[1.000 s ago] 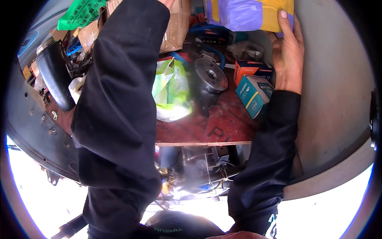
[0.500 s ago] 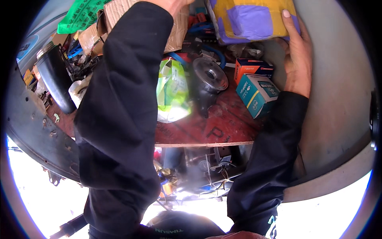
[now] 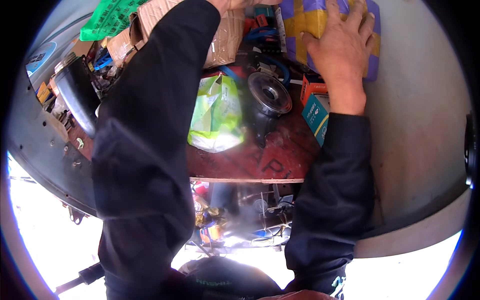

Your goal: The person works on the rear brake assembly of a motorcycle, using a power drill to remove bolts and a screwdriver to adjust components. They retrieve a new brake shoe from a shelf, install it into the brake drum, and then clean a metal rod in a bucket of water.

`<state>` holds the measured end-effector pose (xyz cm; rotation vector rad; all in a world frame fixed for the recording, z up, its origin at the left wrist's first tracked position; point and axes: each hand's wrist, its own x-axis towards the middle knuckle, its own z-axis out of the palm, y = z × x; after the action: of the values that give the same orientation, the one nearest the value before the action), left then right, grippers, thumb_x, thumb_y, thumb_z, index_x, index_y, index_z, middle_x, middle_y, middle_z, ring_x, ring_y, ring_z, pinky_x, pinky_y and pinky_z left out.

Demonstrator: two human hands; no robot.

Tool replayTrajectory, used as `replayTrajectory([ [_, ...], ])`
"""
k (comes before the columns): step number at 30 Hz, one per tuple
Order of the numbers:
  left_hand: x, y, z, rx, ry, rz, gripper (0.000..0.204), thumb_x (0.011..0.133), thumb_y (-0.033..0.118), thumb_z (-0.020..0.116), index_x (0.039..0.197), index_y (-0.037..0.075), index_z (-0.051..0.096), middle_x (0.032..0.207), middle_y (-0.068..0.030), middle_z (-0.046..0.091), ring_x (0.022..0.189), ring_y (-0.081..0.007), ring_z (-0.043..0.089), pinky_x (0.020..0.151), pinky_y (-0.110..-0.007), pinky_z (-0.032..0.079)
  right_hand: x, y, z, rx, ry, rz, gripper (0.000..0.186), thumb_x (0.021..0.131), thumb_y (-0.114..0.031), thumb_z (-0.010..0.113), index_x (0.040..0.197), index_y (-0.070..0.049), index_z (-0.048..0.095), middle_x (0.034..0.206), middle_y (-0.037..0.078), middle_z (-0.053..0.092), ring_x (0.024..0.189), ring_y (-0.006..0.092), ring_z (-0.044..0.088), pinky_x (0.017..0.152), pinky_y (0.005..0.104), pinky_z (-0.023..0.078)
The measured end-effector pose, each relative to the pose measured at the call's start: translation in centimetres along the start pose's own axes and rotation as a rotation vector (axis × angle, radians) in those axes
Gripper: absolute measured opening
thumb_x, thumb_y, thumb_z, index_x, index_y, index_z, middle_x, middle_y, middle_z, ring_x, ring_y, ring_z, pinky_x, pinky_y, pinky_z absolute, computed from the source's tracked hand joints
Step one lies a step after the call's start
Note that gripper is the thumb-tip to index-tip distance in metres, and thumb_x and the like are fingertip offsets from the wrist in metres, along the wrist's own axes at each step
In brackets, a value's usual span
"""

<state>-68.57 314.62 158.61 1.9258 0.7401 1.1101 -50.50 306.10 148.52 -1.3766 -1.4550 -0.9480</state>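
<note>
My right hand (image 3: 340, 50) lies on a purple and yellow wrapped package (image 3: 371, 65) at the top right, its fingers spread over the surface. My left hand (image 3: 230, 2) is cut off at the top edge, near a brown cardboard box (image 3: 225, 42); its grip is hidden. Beneath my right wrist are a teal box (image 3: 312, 120) and an orange box (image 3: 307, 87). Between my forearms lie a light green plastic bag (image 3: 215, 110) and a black cylindrical part with a round metal top (image 3: 270, 95).
A red board (image 3: 250, 160) bears these things inside a curved metal compartment (image 3: 410, 125). A black tube (image 3: 77, 95) and a green bag (image 3: 107, 17) are among clutter at the left. Wires and machinery (image 3: 250, 215) show below the board.
My right hand has moved from the package's right side onto its surface, leftward, with fingers now spread. The package has shifted down and right. My left arm has moved slightly.
</note>
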Motion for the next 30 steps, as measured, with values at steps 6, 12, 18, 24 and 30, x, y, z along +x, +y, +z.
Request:
replayTrajectory([
  [6, 5.9, -8.4, -0.8, 1.945, -0.147, 0.032, 0.033, 0.087, 0.025, 0.065, 0.112, 0.005, 0.07, 0.113, -0.0141, 0.071, 0.105, -0.0298, 0.067, 0.091, -0.038, 0.052, -0.1, -0.4, -1.2, 0.162, -0.048, 0.079, 0.083, 0.073, -0.013, 0.08, 0.146, -0.003, 0.042, 0.156, 0.028, 0.024, 0.14, 0.0507, 0.025, 0.117, 0.0554, 0.025],
  [12, 3.9, -12.5, 1.3, 1.636, -0.42, -0.305, 0.037, 0.094, 0.035, 0.055, 0.115, 0.009, 0.07, 0.102, -0.0139, 0.073, 0.092, -0.0309, 0.07, 0.082, -0.04, 0.054, 0.1, 0.2, 1.0, 0.099, 0.132, -0.039, 0.079, 0.083, -0.031, 0.074, 0.151, -0.015, 0.038, 0.151, 0.03, 0.03, 0.135, 0.0553, 0.034, 0.107, 0.0623, 0.034],
  [18, 6.8, -16.8, 1.0, 1.576, -0.555, -0.368, 0.034, 0.09, 0.033, 0.059, 0.109, 0.009, 0.071, 0.099, -0.0142, 0.073, 0.091, -0.0315, 0.07, 0.08, -0.04, 0.055, 0.3, 0.9, 1.1, 0.07, 0.074, -0.015, 0.081, 0.082, -0.032, 0.075, 0.152, -0.016, 0.037, 0.151, 0.029, 0.031, 0.136, 0.053, 0.034, 0.109, 0.0603, 0.034],
  [24, 9.0, -17.7, 0.1, 1.582, -0.616, -0.37, 0.03, 0.085, 0.031, 0.062, 0.104, 0.009, 0.071, 0.096, -0.0144, 0.072, 0.089, -0.0321, 0.07, 0.079, -0.041, 0.055, 0.2, 0.8, 0.9, 0.063, 0.046, -0.01, 0.082, 0.082, -0.032, 0.075, 0.153, -0.016, 0.036, 0.151, 0.028, 0.032, 0.136, 0.0519, 0.034, 0.109, 0.0599, 0.034],
  [30, 10.2, -18.0, -0.7, 1.601, -0.638, -0.355, 0.027, 0.081, 0.029, 0.066, 0.099, 0.009, 0.072, 0.093, -0.0147, 0.072, 0.087, -0.0327, 0.07, 0.078, -0.041, 0.055, 0.1, 0.7, 1.2, 0.095, 0.072, -0.032, 0.081, 0.082, -0.032, 0.075, 0.151, -0.016, 0.038, 0.151, 0.027, 0.032, 0.136, 0.0512, 0.035, 0.108, 0.0605, 0.035],
])
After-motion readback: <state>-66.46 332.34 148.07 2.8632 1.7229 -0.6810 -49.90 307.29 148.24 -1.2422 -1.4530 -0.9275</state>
